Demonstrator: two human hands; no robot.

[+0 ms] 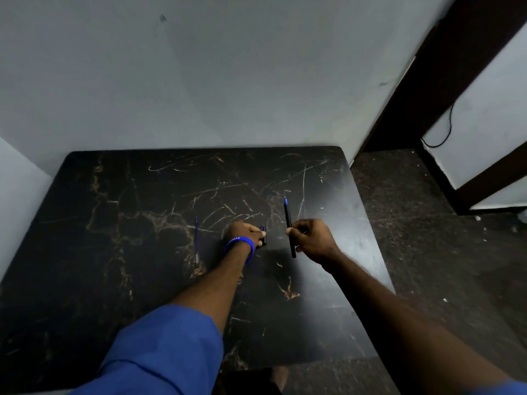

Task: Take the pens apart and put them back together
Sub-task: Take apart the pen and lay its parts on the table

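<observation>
My right hand (312, 240) grips a long dark pen body (289, 222) near its lower half; the blue tip points away from me, and the pen is held just above the table. My left hand (244, 231), with a blue wristband, is closed on a short dark pen cap (263, 235) that pokes out by the fingers and touches or nearly touches the tabletop. A thin blue ink refill (196, 240) lies loose on the table, left of my left hand and apart from it.
The black marble-patterned table (114, 252) stands against a pale wall at the back and left. Its right edge drops to a dark speckled floor. A dark wooden door frame (433, 81) rises at the far right.
</observation>
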